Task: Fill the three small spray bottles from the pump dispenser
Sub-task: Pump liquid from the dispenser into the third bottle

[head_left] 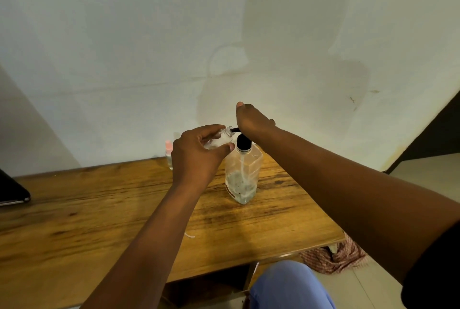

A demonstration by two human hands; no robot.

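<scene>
A clear pump dispenser (243,174) with a black pump stands on the wooden table (99,209), a little liquid in its bottom. My right hand (254,119) lies palm-down on the pump head. My left hand (199,154) holds a small clear spray bottle (221,138), uncapped and tilted, its open neck at the tip of the black nozzle. Another small bottle with a pink cap (169,153) stands upright behind my left hand, by the wall. A third small bottle is not visible.
A dark flat device (12,191) lies at the table's left edge. A small white sliver (189,234) rests on the tabletop. Patterned cloth (336,256) lies on the floor by the table's right corner. My knee in blue (288,286) is below the front edge.
</scene>
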